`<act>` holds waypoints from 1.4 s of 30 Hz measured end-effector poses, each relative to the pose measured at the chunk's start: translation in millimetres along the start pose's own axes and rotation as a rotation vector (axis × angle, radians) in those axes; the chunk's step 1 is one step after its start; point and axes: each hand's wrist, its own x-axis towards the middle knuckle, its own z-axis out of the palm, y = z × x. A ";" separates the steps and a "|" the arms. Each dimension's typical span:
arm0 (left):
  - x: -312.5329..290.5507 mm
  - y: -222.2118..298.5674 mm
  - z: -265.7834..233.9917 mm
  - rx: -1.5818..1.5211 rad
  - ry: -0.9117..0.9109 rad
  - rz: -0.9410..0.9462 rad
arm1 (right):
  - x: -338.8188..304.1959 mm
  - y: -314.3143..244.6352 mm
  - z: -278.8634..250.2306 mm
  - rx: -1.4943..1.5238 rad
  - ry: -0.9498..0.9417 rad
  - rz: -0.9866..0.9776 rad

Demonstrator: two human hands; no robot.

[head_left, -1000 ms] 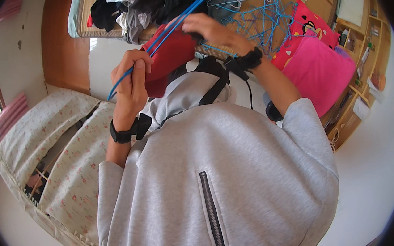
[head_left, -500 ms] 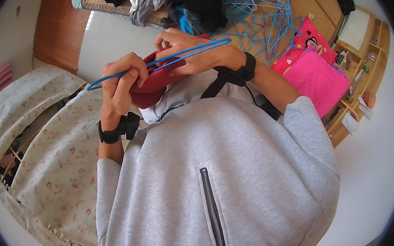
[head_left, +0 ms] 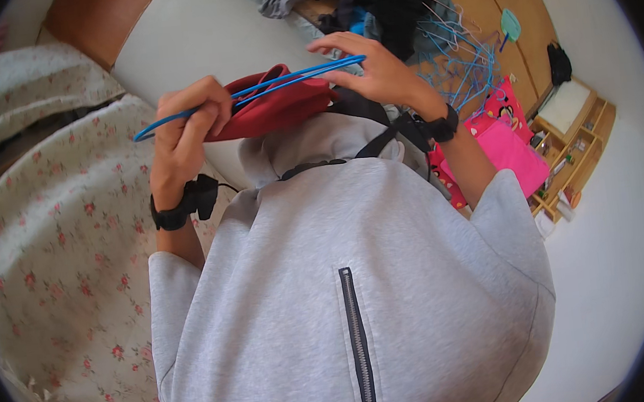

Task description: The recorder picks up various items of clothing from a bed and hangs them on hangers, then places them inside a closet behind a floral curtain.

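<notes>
A blue clothes hanger (head_left: 340,64) slants across in front of my chest, rising to the right. My left hand (head_left: 191,114) is closed round it near its left end, next to a bunched dark red garment (head_left: 275,114). The red cloth hangs about the hanger between my two hands. My right hand (head_left: 379,70) is at the hanger's right end, with fingers stretched out and the thumb apart beneath them. That end of the hanger lies against the right palm. Black bands sit on both wrists.
A tangle of blue hangers (head_left: 472,70) lies beyond on a wooden surface, beside heaped dark clothes (head_left: 397,11). At right are a pink cushion (head_left: 511,148) and a wooden rack (head_left: 591,136) of small things. A floral cloth (head_left: 72,264) drapes furniture at left.
My right hand has let go of the red garment and moved right, its fingers opening out. More of the red cloth shows. The view has shifted, with the background turned somewhat.
</notes>
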 end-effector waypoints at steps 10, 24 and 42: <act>-111.6 -27.3 -53.3 -0.020 0.377 0.010 | 99.6 -53.3 109.7 0.026 -0.672 -0.007; -132.3 -37.2 -91.8 0.073 0.767 0.031 | 208.2 -41.7 159.1 -0.255 -0.854 -0.471; 98.1 -48.5 -174.6 0.285 0.652 -0.529 | 412.0 -12.7 43.9 0.123 -0.554 -0.736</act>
